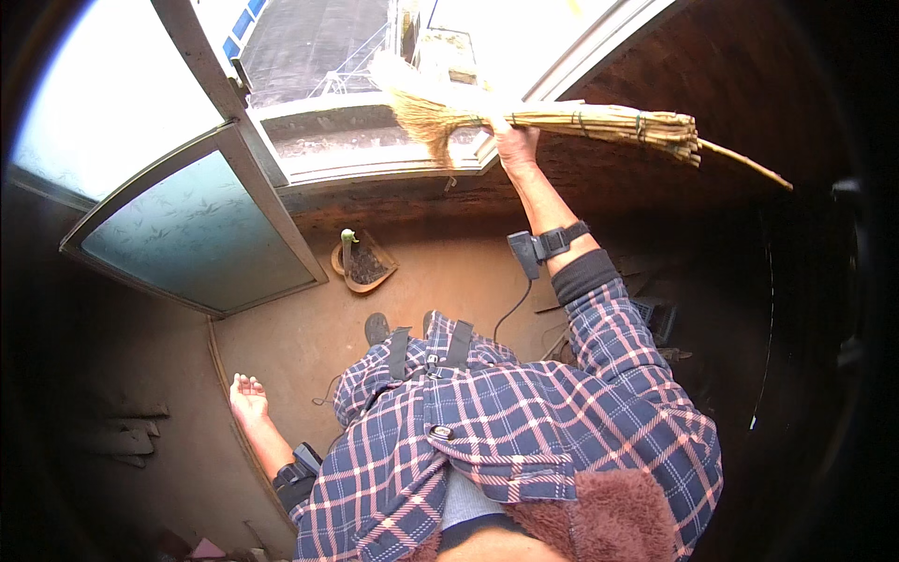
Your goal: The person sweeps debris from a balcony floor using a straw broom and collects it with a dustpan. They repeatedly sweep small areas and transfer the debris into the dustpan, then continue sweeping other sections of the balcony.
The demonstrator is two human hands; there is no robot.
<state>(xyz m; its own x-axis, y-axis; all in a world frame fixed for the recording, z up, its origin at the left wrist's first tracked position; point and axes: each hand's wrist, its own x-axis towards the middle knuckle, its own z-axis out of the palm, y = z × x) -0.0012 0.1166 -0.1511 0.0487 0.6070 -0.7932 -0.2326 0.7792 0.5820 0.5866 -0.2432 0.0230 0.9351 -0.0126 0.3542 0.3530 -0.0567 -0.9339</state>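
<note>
A straw broom [609, 120] is held out sideways at the height of the open doorway. My right hand [515, 147] is wrapped around it just behind the bristles. Its bristles fan out to the left, over the sill, and the bundled handle runs right to a single thin stick. Low on the left, my left hand [249, 398] hangs beside my body with fingers loosely curled and nothing in it. On the floor ahead of my feet sits a tan dustpan [382, 276] with dark debris in it and a pale green-tipped upright handle.
A metal-framed door [225, 150] with frosted lower glass stands swung inward on the left. Beyond the white sill [384, 167] lies a bright outdoor area. A dark wall [730, 75] runs along the right. Wood pieces [126, 438] lie in shadow at left.
</note>
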